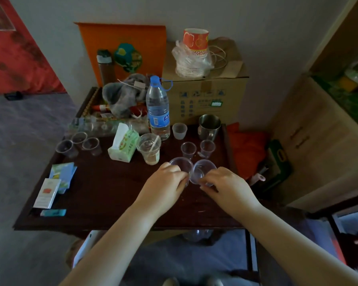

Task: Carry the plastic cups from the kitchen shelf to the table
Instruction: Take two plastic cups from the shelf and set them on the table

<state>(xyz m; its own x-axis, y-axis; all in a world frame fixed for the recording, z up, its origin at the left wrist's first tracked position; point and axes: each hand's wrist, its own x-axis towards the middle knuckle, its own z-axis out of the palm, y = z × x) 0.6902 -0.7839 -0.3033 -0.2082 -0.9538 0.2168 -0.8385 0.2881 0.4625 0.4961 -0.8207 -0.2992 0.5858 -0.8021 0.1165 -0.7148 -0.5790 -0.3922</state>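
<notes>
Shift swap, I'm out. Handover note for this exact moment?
Left hand: closed on the left clear cup, at the dark table.
Right hand: closed on the right clear cup, rims touching.
Done: two small cups stand just behind; three more at the table's left edge.
Left: release both held cups. The kitchen shelf is not identifiable, so remaining cups cannot be judged.

seven clear cups [188, 150], one bottle [158, 108]
</notes>
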